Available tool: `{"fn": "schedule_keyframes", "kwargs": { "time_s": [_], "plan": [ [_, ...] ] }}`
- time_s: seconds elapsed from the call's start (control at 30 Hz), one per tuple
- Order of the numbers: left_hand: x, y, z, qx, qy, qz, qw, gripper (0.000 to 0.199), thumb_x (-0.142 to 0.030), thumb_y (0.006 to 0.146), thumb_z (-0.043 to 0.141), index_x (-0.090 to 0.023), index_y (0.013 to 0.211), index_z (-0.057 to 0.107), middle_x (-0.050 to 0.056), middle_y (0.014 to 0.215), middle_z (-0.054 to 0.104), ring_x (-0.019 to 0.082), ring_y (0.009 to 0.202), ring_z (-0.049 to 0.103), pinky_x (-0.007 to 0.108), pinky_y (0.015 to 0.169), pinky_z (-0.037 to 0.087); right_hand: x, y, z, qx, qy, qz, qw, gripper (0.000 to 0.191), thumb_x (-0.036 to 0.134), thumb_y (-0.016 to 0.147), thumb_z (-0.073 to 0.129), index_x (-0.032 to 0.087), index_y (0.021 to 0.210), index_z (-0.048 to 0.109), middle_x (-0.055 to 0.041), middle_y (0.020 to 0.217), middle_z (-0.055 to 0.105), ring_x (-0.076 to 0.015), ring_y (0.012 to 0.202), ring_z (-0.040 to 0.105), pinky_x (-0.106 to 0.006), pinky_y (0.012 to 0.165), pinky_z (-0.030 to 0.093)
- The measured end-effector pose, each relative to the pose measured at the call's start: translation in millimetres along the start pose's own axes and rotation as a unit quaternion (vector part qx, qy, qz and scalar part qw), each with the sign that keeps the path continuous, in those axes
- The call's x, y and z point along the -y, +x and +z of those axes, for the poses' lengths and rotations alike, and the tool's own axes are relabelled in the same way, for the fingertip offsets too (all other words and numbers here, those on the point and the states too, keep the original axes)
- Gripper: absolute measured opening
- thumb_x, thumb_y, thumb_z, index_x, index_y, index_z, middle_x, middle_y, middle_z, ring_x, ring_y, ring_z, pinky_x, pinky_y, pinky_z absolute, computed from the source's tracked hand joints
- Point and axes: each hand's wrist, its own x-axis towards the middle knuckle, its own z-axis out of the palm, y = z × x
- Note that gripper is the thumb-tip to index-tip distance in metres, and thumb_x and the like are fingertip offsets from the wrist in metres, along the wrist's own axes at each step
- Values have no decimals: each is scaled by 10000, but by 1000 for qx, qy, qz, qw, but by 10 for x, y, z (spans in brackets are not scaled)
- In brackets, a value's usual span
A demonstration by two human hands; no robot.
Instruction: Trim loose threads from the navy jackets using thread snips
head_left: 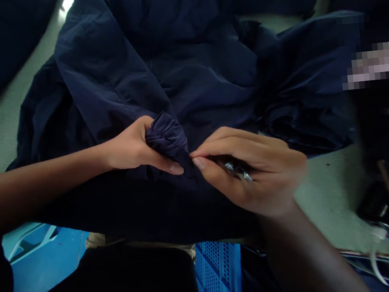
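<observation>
A dark navy garment point(204, 71) of smooth cloth lies in loose folds in front of me, one sleeve point(104, 67) running toward my hands. My left hand point(135, 144) is closed around the gathered, elastic-looking sleeve end point(166, 132), thumb along its near side. At the edge of that same bunched cloth, the thumb and forefinger of my right hand point(247, 164) are pinched together. Whether they grip cloth or a loose thread is too small to tell. A small shiny metal tool point(238, 171) is tucked in the right palm, mostly hidden by the fingers.
The pale table point(325, 188) shows around the cloth. More dark cloth point(2, 40) lies at the upper left. Below the table edge are a blue plastic crate point(218, 270) and a light-blue plastic piece point(28, 240). A dark object with a white cable point(375, 257) sits at right.
</observation>
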Motion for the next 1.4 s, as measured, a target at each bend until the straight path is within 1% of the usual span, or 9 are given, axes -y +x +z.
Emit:
{"fn": "schedule_keyframes", "kwargs": {
  "time_s": [0.13, 0.33, 0.47, 0.6, 0.73, 0.87, 1.1, 1.27, 1.4],
  "plan": [
    [12, -5, -7, 2, 12, -2, 1000, 187, -118, 642, 953, -135, 756, 806, 38, 791, 764, 128, 722, 720, 215, 702, 598, 3, -11, 6, 5, -10, -3, 1000, 88, 201, 898, 780, 280, 918, 747, -12, 787, 724, -166, 634, 664, -319, 535, 553],
    [8, 0, 4, 9, 11, -11, 1000, 173, -115, 660, 945, -127, 748, 796, 23, 751, 741, 102, 696, 693, 188, 684, 581, -15, -22, 40, -2, -22, -26, 999, 153, 120, 868, 739, 267, 903, 716, -15, 790, 692, -156, 636, 640, -312, 530, 537],
    [14, 6, 1, 10, 8, -3, 1000, 195, -98, 634, 952, -129, 748, 798, 20, 750, 744, 101, 691, 691, 183, 672, 573, -9, -6, 46, -8, -12, -12, 1000, 160, 103, 859, 713, 263, 870, 705, -10, 765, 676, -154, 616, 619, -314, 508, 516],
    [17, 10, -7, 15, 11, 1, 1000, 171, -116, 656, 946, -127, 734, 795, 38, 764, 751, 116, 704, 700, 199, 674, 577, -7, 1, 43, -23, -6, -11, 1000, 149, 104, 846, 715, 251, 832, 697, -5, 744, 674, -142, 587, 596, -306, 486, 495],
    [9, 11, -5, 20, 8, 2, 1000, 173, -109, 654, 944, -124, 736, 793, 34, 757, 747, 114, 697, 698, 198, 670, 582, -17, -1, 31, -19, -7, -12, 1000, 146, 107, 849, 726, 253, 850, 718, -9, 752, 690, -145, 595, 608, -304, 496, 513],
    [2, 5, 0, 17, 10, -3, 1000, 163, -94, 665, 929, -121, 743, 788, 27, 769, 750, 107, 718, 705, 180, 686, 582, -22, -2, 11, -2, -8, -33, 999, 171, 93, 851, 749, 253, 913, 753, -10, 784, 726, -139, 604, 634, -282, 503, 535],
    [11, -8, -1, 11, 14, -13, 1000, 157, -88, 669, 923, -128, 738, 788, 21, 777, 756, 97, 706, 697, 182, 689, 578, -29, 7, -5, 4, -30, -78, 997, 216, 62, 831, 752, 249, 938, 744, -17, 794, 744, -140, 606, 665, -264, 492, 543],
    [18, -9, 11, -4, 24, -22, 999, 180, -88, 646, 934, -111, 728, 775, 13, 739, 721, 88, 677, 666, 178, 659, 559, -56, -14, 9, -7, -73, -105, 992, 235, 60, 814, 750, 256, 939, 719, -15, 785, 738, -153, 622, 682, -273, 512, 556],
    [12, -10, 9, -4, 29, -24, 999, 188, -93, 643, 936, -103, 716, 763, 15, 735, 708, 90, 676, 652, 181, 653, 556, -65, -37, 28, -12, -88, -109, 990, 242, 64, 799, 750, 256, 939, 704, -14, 778, 725, -158, 622, 677, -278, 503, 543]
  ]
}}
